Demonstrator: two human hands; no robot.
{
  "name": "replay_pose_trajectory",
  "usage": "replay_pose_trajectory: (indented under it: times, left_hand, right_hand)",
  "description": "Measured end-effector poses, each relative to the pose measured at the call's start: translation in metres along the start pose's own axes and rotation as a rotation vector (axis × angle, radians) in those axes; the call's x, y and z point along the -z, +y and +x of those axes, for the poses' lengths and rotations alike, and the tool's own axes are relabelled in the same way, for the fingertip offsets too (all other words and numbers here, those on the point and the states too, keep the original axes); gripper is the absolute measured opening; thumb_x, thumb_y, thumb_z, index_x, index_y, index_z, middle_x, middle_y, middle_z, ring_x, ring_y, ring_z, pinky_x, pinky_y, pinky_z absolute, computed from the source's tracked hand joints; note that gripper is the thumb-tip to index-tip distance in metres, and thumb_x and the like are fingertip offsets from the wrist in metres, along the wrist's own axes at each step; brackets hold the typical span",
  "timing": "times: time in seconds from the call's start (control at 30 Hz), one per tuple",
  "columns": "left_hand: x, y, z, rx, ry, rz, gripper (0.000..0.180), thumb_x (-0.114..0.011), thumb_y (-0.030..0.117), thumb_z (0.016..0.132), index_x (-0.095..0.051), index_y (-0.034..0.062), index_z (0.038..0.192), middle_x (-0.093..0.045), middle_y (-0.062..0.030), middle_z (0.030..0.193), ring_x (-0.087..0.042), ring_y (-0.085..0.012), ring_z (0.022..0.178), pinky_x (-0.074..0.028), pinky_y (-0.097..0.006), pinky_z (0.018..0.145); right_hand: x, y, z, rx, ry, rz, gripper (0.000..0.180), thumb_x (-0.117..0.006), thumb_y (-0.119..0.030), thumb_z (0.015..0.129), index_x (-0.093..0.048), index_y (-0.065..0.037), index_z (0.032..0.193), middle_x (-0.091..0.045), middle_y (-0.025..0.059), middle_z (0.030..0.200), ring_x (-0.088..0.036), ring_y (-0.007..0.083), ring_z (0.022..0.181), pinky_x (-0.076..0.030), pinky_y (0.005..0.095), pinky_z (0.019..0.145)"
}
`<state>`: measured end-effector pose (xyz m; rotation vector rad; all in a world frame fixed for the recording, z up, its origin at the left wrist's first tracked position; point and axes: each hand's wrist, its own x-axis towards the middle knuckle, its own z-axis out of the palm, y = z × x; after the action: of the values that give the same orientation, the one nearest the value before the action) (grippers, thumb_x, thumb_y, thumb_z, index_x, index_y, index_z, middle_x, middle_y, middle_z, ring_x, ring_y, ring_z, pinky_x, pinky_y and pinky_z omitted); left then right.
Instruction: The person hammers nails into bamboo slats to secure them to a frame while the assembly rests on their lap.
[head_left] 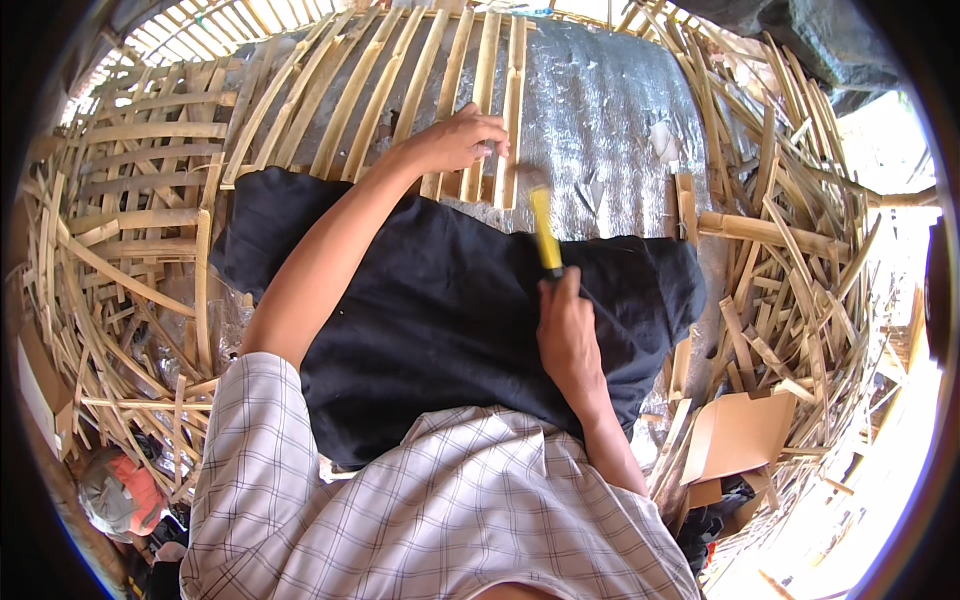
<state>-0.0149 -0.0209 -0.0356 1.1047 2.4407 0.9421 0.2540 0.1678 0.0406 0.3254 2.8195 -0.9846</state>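
My right hand (568, 335) grips a hammer (545, 228) by the black end of its yellow and black handle. The hammer's head is blurred, beside the lower end of the rightmost long bamboo strip (514, 110). My left hand (462, 138) is closed in a pinch over the strips next to it. Whatever sits between those fingertips is too small to make out. Several bamboo strips (375, 95) lie side by side, joined near their lower ends by a crosswise piece. Black cloth (450, 300) covers my lap and reaches up to the strips' near ends.
Under the strips lies a worn silvery sheet (610, 120). Finished-looking bamboo lattice (150, 150) stands at the left. Loose bamboo pieces (780, 250) are heaped at the right, above an open cardboard box (740, 440). A red and grey cap (125, 490) shows at the lower left.
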Motion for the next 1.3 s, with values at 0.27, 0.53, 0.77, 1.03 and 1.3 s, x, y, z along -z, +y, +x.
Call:
replay_pose_trajectory:
  times: [0.27, 0.53, 0.77, 1.03, 1.3]
  left_hand:
    - [-0.004, -0.003, -0.002, -0.01, 0.015, 0.016, 0.014, -0.067, 0.004, 0.096, -0.07, 0.0092, 0.108, -0.066, 0.0025, 0.116, -0.052, -0.0253, 0.113, -0.044, -0.044, 0.108]
    - [0.001, 0.001, -0.001, -0.018, 0.005, 0.003, 0.016, -0.067, 0.003, 0.095, -0.072, 0.0122, 0.106, -0.068, 0.0049, 0.117, -0.054, -0.0261, 0.115, -0.045, -0.046, 0.109]
    - [-0.002, -0.003, 0.0, 0.007, 0.0, -0.025, 0.013, -0.065, 0.006, 0.098, -0.072, 0.0115, 0.106, -0.069, 0.0041, 0.117, -0.055, -0.0253, 0.119, -0.044, -0.047, 0.11]
    - [-0.003, 0.008, -0.001, 0.04, 0.269, 0.021, 0.01, -0.063, 0.005, 0.097, -0.069, 0.006, 0.104, -0.067, -0.0029, 0.114, -0.066, -0.0302, 0.107, -0.053, -0.041, 0.099]
    - [-0.005, -0.021, -0.007, 0.485, 0.415, 0.443, 0.056, -0.076, 0.011, 0.079, -0.053, -0.0079, 0.127, -0.05, -0.0312, 0.13, -0.053, -0.0458, 0.123, -0.053, -0.058, 0.098]
  right_hand:
    - [0.05, -0.043, -0.007, -0.018, 0.066, 0.145, 0.02, -0.061, -0.016, 0.105, -0.053, 0.003, 0.108, -0.062, 0.0267, 0.08, -0.059, 0.046, 0.077, -0.046, 0.0516, 0.067]
    - [-0.019, 0.02, -0.004, 0.179, 0.091, -0.131, 0.038, -0.063, -0.014, 0.104, -0.048, 0.007, 0.132, -0.06, 0.0297, 0.08, -0.059, 0.0482, 0.074, -0.045, 0.0523, 0.063]
    - [0.03, -0.003, 0.002, -0.018, 0.146, 0.203, 0.039, -0.06, -0.016, 0.106, -0.048, 0.009, 0.134, -0.062, 0.0261, 0.081, -0.056, 0.0449, 0.072, -0.043, 0.0527, 0.065]
    - [-0.011, 0.019, 0.008, 0.143, 0.08, 0.009, 0.025, -0.059, -0.018, 0.106, -0.052, 0.005, 0.109, -0.063, 0.0302, 0.076, -0.059, 0.0528, 0.071, -0.041, 0.0586, 0.06]
    - [0.02, 0.02, 0.054, -0.052, 0.014, 0.575, 0.032, -0.054, -0.027, 0.111, -0.046, -0.01, 0.086, -0.041, -0.0049, 0.059, -0.039, 0.0046, 0.044, -0.029, 0.0243, 0.038]
